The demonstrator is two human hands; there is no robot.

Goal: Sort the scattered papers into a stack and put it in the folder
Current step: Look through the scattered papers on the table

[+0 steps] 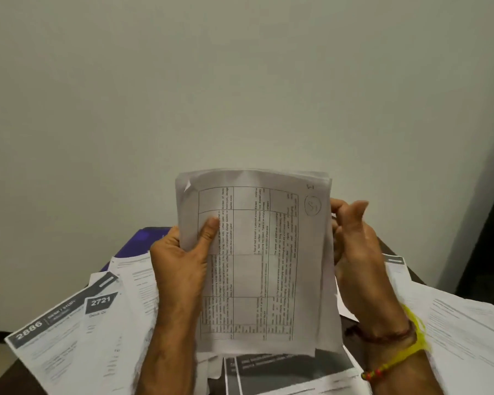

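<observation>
Upright above the scattered papers [69, 332], I see a paper stack [254, 260], left hand [180, 260] pinching one edge, right hand [354, 252] gripping the other.

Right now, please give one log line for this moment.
left hand: grips stack | right hand: steadies edge | loose papers: on table | folder: behind

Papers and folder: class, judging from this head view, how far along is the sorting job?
Done: several sheets are gathered into a stack. In hand: the left hand grips its left edge while the right hand steadies the right edge. Left: loose papers cover the desk, and the purple folder lies behind, partly covered.
</observation>
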